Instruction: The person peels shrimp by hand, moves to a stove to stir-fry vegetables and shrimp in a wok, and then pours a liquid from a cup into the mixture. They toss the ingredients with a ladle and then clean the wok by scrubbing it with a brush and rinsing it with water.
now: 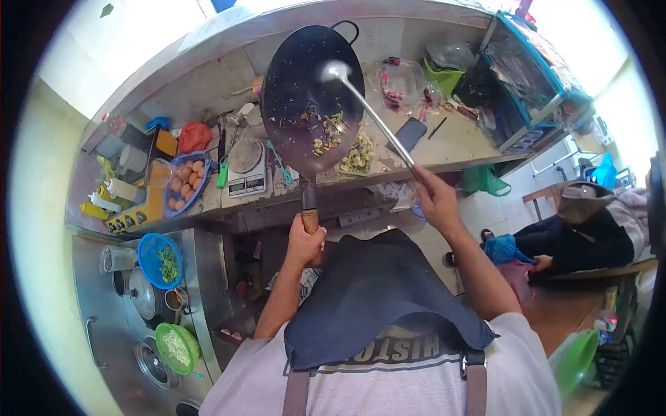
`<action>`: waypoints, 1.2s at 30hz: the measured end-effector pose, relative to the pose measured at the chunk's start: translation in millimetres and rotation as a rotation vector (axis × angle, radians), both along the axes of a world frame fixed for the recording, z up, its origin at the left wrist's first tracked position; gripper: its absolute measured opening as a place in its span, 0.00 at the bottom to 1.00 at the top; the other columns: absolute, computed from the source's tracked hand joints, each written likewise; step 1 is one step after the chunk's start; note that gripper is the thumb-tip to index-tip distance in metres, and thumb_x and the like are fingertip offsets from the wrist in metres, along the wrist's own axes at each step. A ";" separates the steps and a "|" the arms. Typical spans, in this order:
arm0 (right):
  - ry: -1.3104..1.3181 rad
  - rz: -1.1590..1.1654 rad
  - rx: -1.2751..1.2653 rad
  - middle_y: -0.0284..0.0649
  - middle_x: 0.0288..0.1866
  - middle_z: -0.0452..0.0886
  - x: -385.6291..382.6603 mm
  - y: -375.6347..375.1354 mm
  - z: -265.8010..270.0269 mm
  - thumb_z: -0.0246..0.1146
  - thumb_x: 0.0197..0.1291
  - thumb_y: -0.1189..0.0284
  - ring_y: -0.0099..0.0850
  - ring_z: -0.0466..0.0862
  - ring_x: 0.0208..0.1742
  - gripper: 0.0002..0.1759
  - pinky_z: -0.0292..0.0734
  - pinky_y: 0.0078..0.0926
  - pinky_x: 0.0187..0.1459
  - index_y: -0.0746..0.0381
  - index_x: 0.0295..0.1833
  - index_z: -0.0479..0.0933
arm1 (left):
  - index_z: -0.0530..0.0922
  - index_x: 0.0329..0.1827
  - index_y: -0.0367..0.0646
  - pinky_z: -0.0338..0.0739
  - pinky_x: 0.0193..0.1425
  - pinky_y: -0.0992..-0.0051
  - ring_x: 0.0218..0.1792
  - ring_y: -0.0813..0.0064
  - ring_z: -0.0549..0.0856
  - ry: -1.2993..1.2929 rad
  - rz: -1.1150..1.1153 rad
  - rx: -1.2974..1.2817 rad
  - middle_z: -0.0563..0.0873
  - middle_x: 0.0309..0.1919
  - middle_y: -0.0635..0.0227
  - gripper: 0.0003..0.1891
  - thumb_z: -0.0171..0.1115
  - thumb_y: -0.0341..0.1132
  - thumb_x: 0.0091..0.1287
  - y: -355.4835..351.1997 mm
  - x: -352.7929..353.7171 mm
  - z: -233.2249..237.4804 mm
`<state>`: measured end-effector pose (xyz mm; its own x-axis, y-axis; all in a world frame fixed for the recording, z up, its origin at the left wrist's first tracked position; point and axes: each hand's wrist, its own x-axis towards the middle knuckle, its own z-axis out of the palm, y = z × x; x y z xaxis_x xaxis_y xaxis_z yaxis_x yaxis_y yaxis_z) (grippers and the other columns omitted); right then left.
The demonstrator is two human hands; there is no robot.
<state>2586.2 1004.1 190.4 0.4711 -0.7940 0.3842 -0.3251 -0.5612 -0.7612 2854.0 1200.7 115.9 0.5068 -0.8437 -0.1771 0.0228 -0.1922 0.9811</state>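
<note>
My left hand point(305, 240) is wrapped round the wooden handle of a dark wok point(295, 83), which is raised and tilted over the counter. Chopped food with bits of green point(329, 133) lies low in the wok. In my right hand point(437, 200) is the end of a long metal ladle point(380, 123), its bowl blurred over the inside of the wok. Just right of the wok's lower rim, a heap of similar chopped food point(358, 155) sits on the counter point(454, 142).
Left of the wok are a kitchen scale point(247, 182), a blue basket of eggs point(201, 157) and several squeeze bottles point(125, 189). Bowls of greens point(168, 263) and pale shreds point(177, 347) stand lower left. A dark phone-like slab point(408, 134) lies to the right. Another person point(583, 239) sits far right.
</note>
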 end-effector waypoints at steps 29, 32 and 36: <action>0.422 -0.006 -0.178 0.44 0.33 0.78 -76.5 32.7 -19.9 0.63 0.60 0.74 0.45 0.80 0.32 0.25 0.75 0.40 0.35 0.46 0.64 0.76 | 0.69 0.43 0.38 0.75 0.22 0.72 0.18 0.75 0.79 -0.231 0.091 0.011 0.79 0.25 0.64 0.15 0.65 0.28 0.58 -1.3 -0.1 -25.9; 0.522 -0.041 -0.061 0.43 0.32 0.77 -109.5 47.8 -2.2 0.63 0.60 0.74 0.45 0.79 0.31 0.25 0.75 0.40 0.34 0.46 0.63 0.76 | 0.70 0.43 0.37 0.76 0.25 0.69 0.19 0.72 0.80 -0.212 0.103 0.052 0.79 0.25 0.61 0.16 0.66 0.31 0.56 -1.4 -6.2 -9.7; 0.439 -0.055 -0.127 0.42 0.33 0.78 -87.3 46.9 12.9 0.62 0.60 0.74 0.44 0.80 0.31 0.25 0.76 0.40 0.33 0.45 0.63 0.76 | 0.70 0.43 0.37 0.76 0.28 0.68 0.21 0.69 0.81 -0.166 0.093 0.104 0.79 0.25 0.59 0.17 0.67 0.33 0.55 -5.9 -3.0 -15.1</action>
